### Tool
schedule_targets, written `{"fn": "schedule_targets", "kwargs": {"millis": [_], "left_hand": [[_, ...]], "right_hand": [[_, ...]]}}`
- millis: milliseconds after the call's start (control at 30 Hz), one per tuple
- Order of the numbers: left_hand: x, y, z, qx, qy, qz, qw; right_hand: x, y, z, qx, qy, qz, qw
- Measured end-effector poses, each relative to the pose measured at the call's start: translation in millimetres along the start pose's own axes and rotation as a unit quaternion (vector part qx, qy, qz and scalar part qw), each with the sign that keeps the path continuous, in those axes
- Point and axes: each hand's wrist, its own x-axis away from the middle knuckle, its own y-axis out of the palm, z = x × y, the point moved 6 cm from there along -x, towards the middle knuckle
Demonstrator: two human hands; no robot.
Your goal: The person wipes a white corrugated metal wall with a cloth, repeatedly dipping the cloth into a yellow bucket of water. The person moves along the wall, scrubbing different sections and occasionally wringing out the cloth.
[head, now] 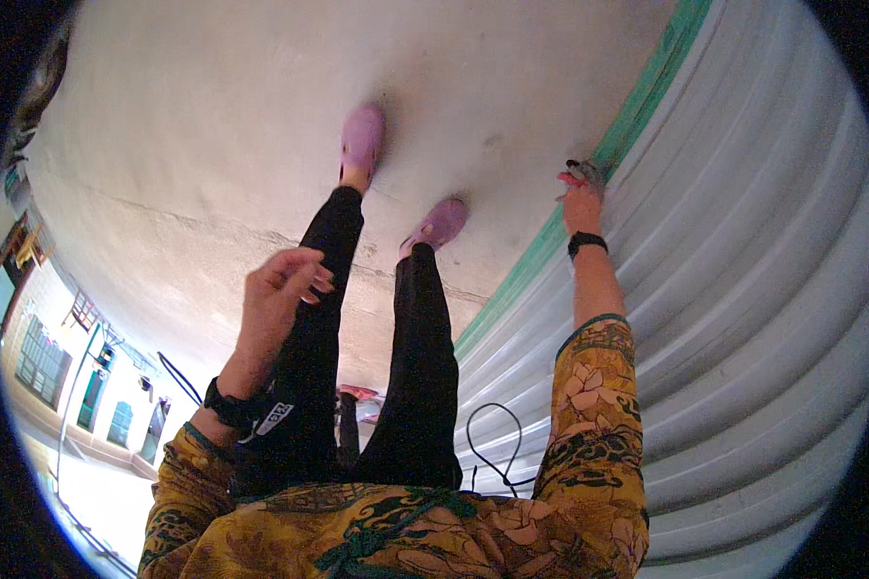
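My right hand point(583, 206) reaches forward to the green strip point(641, 101) along the foot of a corrugated metal wall. Its fingers are closed around a small grey and red object point(585, 174), whose kind is too blurred to tell; a dark tip shows at its far end. The object is close to the green strip, and whether it touches is unclear. Over my thigh hangs my left hand point(284, 289), loosely curled with fingers slightly apart and nothing visible in it. Both wrists wear dark bands.
Ribbed grey metal sheeting point(739, 289) runs along the right. My feet, in pink clogs point(364, 137), stand on a concrete floor point(224, 108) with a rough crack. A black cable loop point(494, 405) hangs beside the wall. Windows point(43, 362) and furniture point(83, 307) appear at far left.
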Motion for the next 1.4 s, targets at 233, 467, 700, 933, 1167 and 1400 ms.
{"fn": "schedule_targets", "kwargs": {"millis": [233,467,700,933,1167,1400], "left_hand": [[49.3,57.4,-39.7,0.0,-0.035,-0.07,0.997],[67.1,90.5,-50.1,0.004,0.0,-0.139,0.99],[36.4,122.6,-55.0,0.04,-0.035,-0.215,0.975],[32.8,157.2,-30.7,0.2,-0.056,-0.325,0.923],[-0.1,141.8,-43.2,0.233,-0.006,-0.325,0.916],[33.5,138.8,-19.8,-0.014,0.225,-0.116,0.967]], "right_hand": [[136.4,-7.0,-73.8,-0.311,0.051,-0.039,0.948],[267.4,-72.2,-64.3,-0.621,0.21,0.043,0.754],[276.8,-101.5,-100.3,-0.979,0.197,0.045,0.039],[266.7,-133.6,-113.3,-0.983,0.164,-0.031,-0.076],[260.1,-123.9,-135.6,-0.98,0.167,-0.109,0.019],[252.2,-159.8,-143.1,-0.977,0.081,-0.144,0.132]]}}
